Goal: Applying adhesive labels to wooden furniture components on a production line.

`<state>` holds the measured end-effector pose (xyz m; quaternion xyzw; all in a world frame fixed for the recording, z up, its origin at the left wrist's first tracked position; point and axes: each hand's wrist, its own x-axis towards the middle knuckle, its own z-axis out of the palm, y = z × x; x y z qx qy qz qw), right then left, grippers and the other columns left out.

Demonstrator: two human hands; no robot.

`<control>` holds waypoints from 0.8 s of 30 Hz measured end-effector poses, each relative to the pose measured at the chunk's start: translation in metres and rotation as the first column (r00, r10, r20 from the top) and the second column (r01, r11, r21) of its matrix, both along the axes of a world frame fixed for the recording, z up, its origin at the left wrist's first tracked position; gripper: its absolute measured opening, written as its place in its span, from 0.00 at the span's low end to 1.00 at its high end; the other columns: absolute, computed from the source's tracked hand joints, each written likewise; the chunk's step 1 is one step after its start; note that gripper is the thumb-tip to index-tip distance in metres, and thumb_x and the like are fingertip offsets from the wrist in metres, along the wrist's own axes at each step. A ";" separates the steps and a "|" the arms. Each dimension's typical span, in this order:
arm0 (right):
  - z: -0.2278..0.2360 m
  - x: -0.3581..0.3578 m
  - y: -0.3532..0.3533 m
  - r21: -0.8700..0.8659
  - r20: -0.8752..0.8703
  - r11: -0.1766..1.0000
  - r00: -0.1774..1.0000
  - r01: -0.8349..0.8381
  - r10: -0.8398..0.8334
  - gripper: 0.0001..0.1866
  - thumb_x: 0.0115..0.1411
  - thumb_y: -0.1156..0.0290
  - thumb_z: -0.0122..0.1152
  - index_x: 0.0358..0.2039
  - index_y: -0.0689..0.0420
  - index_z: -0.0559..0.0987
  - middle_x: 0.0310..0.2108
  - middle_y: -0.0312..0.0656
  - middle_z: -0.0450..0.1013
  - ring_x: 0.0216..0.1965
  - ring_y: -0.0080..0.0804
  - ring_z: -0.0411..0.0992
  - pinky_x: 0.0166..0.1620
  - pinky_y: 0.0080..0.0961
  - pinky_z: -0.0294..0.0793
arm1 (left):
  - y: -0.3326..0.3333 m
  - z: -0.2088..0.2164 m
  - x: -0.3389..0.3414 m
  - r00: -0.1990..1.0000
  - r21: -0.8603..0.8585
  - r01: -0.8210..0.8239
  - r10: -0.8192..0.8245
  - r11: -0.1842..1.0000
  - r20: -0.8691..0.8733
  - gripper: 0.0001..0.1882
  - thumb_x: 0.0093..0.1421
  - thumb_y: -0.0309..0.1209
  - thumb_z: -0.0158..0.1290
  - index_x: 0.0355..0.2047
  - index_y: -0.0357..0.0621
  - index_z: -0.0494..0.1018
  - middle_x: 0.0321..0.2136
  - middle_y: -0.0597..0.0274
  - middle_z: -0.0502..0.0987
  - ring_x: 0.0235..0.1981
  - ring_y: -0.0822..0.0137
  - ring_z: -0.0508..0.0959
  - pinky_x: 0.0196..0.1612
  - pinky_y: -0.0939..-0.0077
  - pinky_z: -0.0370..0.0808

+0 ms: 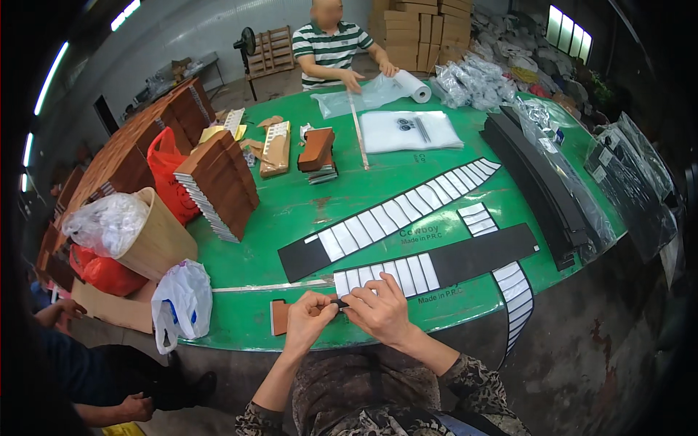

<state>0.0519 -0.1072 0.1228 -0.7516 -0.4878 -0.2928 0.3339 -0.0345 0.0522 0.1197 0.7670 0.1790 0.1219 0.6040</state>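
Hands [379, 311] together, apparent pinch on black piece [339, 303]

Green table [275, 227], with black strips [440, 267] banded in white at centre. Left of the frame: reddish-brown stack [225, 182], red bag [167, 171], tan bin [166, 240]. Upper centre: shirt [331, 52] striped dark green and white.

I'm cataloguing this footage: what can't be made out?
Head view: full shape of small black piece, covered by left hand and right hand.
Head view: right end of brown piece, behind left hand.
Head view: depths of tan bin, under clear plastic.
Head view: head of lower-left person, cut off by dark rim.
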 end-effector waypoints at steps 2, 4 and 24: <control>0.002 0.000 0.000 -0.018 -0.003 1.000 1.000 -0.013 0.013 0.16 0.40 0.69 0.70 0.33 0.53 0.79 0.31 0.31 0.73 0.34 0.32 0.70 0.47 0.45 0.69 | -0.001 0.002 -0.002 1.000 -0.035 0.010 -0.010 0.999 0.010 0.09 0.51 0.27 0.60 0.27 0.32 0.75 0.27 0.64 0.73 0.30 0.75 0.72 0.34 0.80 0.69; 0.004 -0.001 0.000 -0.036 -0.005 0.999 1.000 -0.025 0.025 0.15 0.40 0.69 0.69 0.32 0.53 0.79 0.31 0.32 0.73 0.33 0.32 0.70 0.47 0.45 0.69 | 0.001 0.003 -0.004 0.998 0.008 0.029 -0.030 1.000 0.048 0.08 0.52 0.27 0.60 0.28 0.33 0.75 0.27 0.65 0.72 0.28 0.76 0.71 0.32 0.80 0.68; -0.006 0.015 -0.046 0.030 -0.705 0.999 0.708 -0.033 0.044 0.12 0.44 0.76 0.70 0.32 0.61 0.80 0.30 0.39 0.77 0.35 0.30 0.74 0.39 0.25 0.73 | 0.064 -0.011 -0.077 0.976 0.767 -0.214 0.167 0.605 0.141 0.14 0.55 0.28 0.57 0.42 0.40 0.75 0.36 0.54 0.76 0.40 0.58 0.75 0.43 0.66 0.68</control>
